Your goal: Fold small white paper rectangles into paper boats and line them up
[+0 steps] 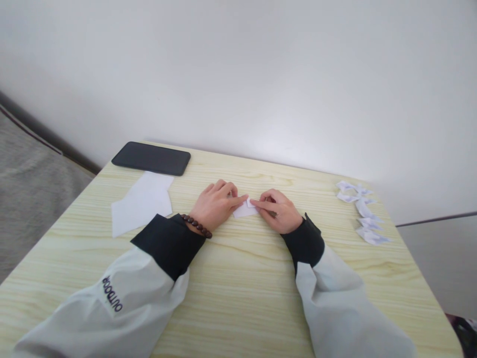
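Observation:
A small folded piece of white paper (pixel 244 209) lies on the pale wooden table (pixel 238 278) between my two hands. My left hand (pixel 216 205), with a dark bead bracelet at the wrist, presses its index finger on the paper's top edge while its other fingers are curled. My right hand (pixel 278 210) pinches the paper's right side, its index finger pointing left onto the fold. Both fingertips nearly touch over the paper. Most of the paper is hidden under the fingers.
A black phone (pixel 151 158) lies face down at the table's far left corner. Flat white paper sheets (pixel 141 206) lie to the left of my left hand. Several small folded white paper figures (pixel 363 214) sit along the right edge. A white wall stands behind the table.

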The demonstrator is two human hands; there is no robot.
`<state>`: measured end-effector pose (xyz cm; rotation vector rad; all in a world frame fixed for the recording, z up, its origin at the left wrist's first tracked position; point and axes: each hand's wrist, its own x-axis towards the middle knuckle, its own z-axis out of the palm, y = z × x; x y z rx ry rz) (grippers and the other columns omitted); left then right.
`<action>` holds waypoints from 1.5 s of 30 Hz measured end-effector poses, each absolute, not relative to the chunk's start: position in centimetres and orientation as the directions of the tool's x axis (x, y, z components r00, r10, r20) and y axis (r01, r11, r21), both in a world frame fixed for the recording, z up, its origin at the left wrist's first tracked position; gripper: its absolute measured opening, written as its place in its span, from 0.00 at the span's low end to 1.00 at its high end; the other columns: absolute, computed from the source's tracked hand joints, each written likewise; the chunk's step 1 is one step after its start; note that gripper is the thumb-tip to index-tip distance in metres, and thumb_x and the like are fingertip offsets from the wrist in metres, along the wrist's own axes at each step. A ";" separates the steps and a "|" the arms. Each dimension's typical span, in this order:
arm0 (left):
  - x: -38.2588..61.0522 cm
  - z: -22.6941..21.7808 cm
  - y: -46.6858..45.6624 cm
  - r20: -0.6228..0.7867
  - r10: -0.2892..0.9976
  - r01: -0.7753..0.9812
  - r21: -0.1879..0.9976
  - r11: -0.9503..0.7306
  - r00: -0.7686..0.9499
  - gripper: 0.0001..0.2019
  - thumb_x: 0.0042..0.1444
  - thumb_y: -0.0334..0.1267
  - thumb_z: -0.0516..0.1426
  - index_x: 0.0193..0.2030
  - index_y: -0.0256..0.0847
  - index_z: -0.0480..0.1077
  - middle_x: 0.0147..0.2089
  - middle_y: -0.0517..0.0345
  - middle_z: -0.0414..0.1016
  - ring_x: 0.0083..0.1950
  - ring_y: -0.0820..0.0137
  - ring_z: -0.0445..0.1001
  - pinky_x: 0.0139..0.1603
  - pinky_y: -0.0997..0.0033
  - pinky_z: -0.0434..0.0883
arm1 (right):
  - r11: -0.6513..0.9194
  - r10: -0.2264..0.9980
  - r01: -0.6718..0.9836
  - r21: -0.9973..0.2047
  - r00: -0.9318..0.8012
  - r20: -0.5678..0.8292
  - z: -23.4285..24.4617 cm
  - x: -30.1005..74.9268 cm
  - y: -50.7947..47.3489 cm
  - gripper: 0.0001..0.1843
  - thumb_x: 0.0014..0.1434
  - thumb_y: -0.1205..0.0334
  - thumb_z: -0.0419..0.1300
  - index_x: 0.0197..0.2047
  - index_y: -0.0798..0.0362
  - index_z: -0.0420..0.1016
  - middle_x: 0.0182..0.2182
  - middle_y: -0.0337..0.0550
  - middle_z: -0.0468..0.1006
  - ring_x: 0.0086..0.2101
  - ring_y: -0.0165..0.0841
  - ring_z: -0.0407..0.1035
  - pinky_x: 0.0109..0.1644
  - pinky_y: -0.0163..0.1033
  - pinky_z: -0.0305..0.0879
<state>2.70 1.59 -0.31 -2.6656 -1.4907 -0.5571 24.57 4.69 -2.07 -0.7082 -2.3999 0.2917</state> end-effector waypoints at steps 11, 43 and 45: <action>3.3 0.1 1.1 0.327 0.841 0.865 0.115 -0.488 0.431 0.12 0.61 0.40 0.51 0.45 0.51 0.74 0.40 0.55 0.72 0.42 0.65 0.65 0.38 0.66 0.63 | 0.825 0.565 0.454 -0.336 -0.642 0.518 -1.9 24.4 4.6 0.16 0.52 0.72 0.52 0.40 0.54 0.79 0.30 0.45 0.71 0.28 0.29 0.65 0.33 0.36 0.66; 3.5 0.0 2.0 0.237 0.898 0.614 0.663 -0.428 0.370 0.07 0.55 0.41 0.57 0.32 0.42 0.74 0.37 0.62 0.76 0.38 0.71 0.73 0.44 0.67 0.60 | 0.759 0.644 0.433 -0.486 -0.606 0.466 -1.5 23.4 3.4 0.09 0.63 0.64 0.50 0.33 0.54 0.69 0.31 0.45 0.72 0.32 0.31 0.66 0.35 0.35 0.64; 3.5 0.0 2.0 0.247 0.891 0.597 0.670 -0.440 0.381 0.07 0.55 0.40 0.57 0.30 0.41 0.74 0.36 0.61 0.76 0.37 0.72 0.72 0.42 0.68 0.61 | 0.757 0.646 0.430 -0.492 -0.607 0.463 -1.5 23.2 3.3 0.09 0.62 0.63 0.51 0.33 0.54 0.69 0.30 0.44 0.72 0.31 0.31 0.66 0.34 0.35 0.63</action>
